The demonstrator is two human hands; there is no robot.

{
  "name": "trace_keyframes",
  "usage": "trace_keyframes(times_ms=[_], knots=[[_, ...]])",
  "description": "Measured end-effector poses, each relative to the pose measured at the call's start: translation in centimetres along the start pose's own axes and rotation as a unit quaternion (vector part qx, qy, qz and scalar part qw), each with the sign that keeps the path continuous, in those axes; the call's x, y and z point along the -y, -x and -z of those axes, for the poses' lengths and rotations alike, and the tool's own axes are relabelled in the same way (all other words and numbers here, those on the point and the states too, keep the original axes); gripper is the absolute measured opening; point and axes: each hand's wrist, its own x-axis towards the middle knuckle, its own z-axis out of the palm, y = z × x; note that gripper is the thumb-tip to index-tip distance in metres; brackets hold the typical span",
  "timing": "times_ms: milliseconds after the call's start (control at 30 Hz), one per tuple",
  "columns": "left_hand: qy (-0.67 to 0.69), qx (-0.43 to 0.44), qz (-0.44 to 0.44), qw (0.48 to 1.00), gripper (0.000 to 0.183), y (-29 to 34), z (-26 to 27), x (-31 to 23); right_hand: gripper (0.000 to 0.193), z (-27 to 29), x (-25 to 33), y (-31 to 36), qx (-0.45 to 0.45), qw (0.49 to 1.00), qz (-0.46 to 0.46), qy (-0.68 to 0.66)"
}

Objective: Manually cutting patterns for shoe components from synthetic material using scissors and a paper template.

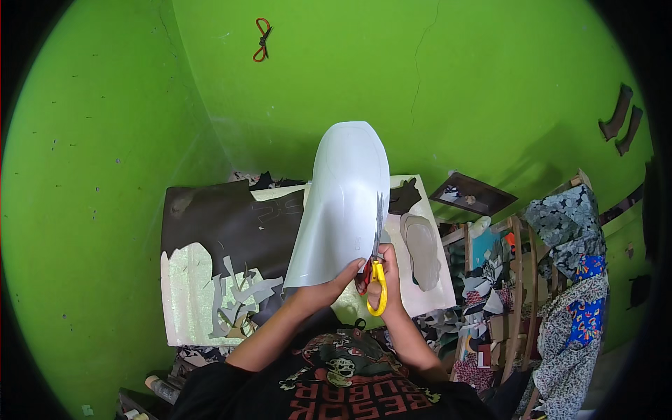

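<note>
A curved white sheet point(343, 196), with a faint outline drawn near its edge, stands up in front of me. My left hand point(337, 281) grips its lower edge, thumb toward the scissors. My right hand point(392, 280) is closed round the yellow handle of a pair of scissors point(378, 294), whose blades point away from me along the sheet's right side. Some red shows beside the handle between my hands. Whether the blades are parted is hard to see. Pale sole-shaped pieces point(421, 253) lie to the right of the sheet.
Beneath lies a pale table point(185, 294) with a dark brown sheet point(224, 217) and several grey offcuts point(241, 297). At right are a dark-framed panel point(473, 193), a wooden rack point(518, 280) of scraps and hanging cloth point(570, 231). Red-handled scissors point(262, 40) hang on the green wall.
</note>
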Motion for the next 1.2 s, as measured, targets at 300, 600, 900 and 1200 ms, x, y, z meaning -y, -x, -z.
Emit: trace_keyframes(times_ms=[300, 600, 900, 1200], knots=[[0.022, 0.014, 0.01, 1.0, 0.043, 0.2, -0.3, -0.6, 0.092, -0.6, 0.6, 0.5, -0.017, 1.0, -0.009, 0.01], [0.041, 0.027, 0.038, 0.998, 0.04, 0.7, -0.5, 0.2, 0.086, -0.8, 0.7, 0.9, -0.018, 1.0, 0.003, -0.01], [0.045, 0.032, 0.061, 0.997, 0.039, 1.0, -0.4, 0.6, 0.082, -1.6, 1.4, 1.1, -0.033, 0.999, 0.001, -0.005], [-0.038, 0.051, 0.021, 0.998, 0.049, 1.5, -0.3, -0.4, 0.102, -2.1, 2.5, 0.6, -0.061, 0.997, 0.043, 0.025]])
